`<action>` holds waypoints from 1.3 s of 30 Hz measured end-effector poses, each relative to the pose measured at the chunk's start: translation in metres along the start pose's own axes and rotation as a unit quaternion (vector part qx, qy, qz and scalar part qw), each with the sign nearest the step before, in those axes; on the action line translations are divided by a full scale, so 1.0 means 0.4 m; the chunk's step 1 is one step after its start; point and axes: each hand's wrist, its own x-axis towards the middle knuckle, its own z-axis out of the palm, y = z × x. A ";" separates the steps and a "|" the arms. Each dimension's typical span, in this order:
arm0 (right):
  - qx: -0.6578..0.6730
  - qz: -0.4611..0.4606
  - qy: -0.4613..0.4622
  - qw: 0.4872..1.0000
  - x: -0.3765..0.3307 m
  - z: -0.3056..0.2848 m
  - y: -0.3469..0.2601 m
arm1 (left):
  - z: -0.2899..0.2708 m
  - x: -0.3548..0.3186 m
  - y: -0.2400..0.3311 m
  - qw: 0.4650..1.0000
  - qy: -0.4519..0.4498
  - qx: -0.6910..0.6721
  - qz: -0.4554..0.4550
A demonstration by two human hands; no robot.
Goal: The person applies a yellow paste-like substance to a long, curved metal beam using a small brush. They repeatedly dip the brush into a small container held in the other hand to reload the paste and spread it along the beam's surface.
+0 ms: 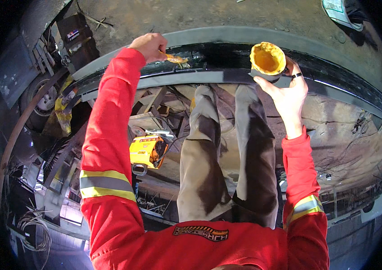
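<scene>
My left hand (150,47) is closed round the handle of a paintbrush (175,59). The brush is smeared yellow, and its bristles point right, over the dark inside of a long grey metal channel beam (227,34). In my right hand (287,93) is a small dark cup (268,58) with a thick, crusted yellow rim. An amber-yellow layer shows inside it. My thumb and fingers grip the cup's lower side, above the beam's near edge. The beam runs crosswise in front of my legs; its inner face looks black and glossy in places.
A yellow power-tool unit (148,151) with a handle sits left of my legs. Metal scraps and cables lie near it. At far left are a wheel (42,97), a curved pipe and a coiled cable (35,229). A pale sheet-like object (340,13) lies at the far right.
</scene>
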 end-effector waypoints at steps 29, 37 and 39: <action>-0.009 0.000 -0.054 0.999 -0.051 0.076 -0.042 | 0.015 -0.166 -0.044 0.998 -0.028 0.054 -0.024; -0.007 0.005 -0.058 0.998 -0.054 0.087 -0.063 | 0.012 -0.138 -0.013 0.994 0.104 0.032 -0.030; -0.003 0.000 -0.058 0.998 -0.054 0.084 -0.057 | 0.054 -0.090 -0.015 0.995 0.097 0.010 -0.028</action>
